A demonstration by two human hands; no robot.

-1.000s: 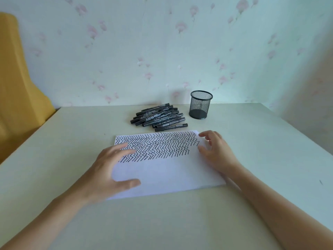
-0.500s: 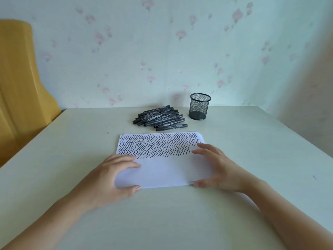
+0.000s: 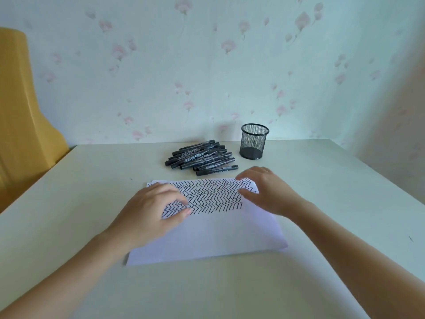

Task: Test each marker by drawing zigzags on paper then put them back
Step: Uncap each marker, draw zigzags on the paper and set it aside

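A white sheet of paper [image 3: 213, 236] lies on the table, its far half covered with rows of black zigzags. My left hand [image 3: 149, 212] rests flat on the paper's left part, fingers spread, holding nothing. My right hand [image 3: 264, 192] presses on the far right corner of the paper, fingers apart, also without a marker. Several black markers [image 3: 202, 158] lie in a pile just beyond the sheet. An empty black mesh pen cup [image 3: 254, 141] stands upright to the right of the pile.
The pale table [image 3: 69, 215] runs to a flowered wall at the back. A yellow chair back [image 3: 23, 116] stands off the table's left edge. The right table edge slants along a second wall.
Both hands have slid away from me over the paper, from its near part up onto the zigzag rows. The sheet has shifted a little under them. The markers and cup have not moved.
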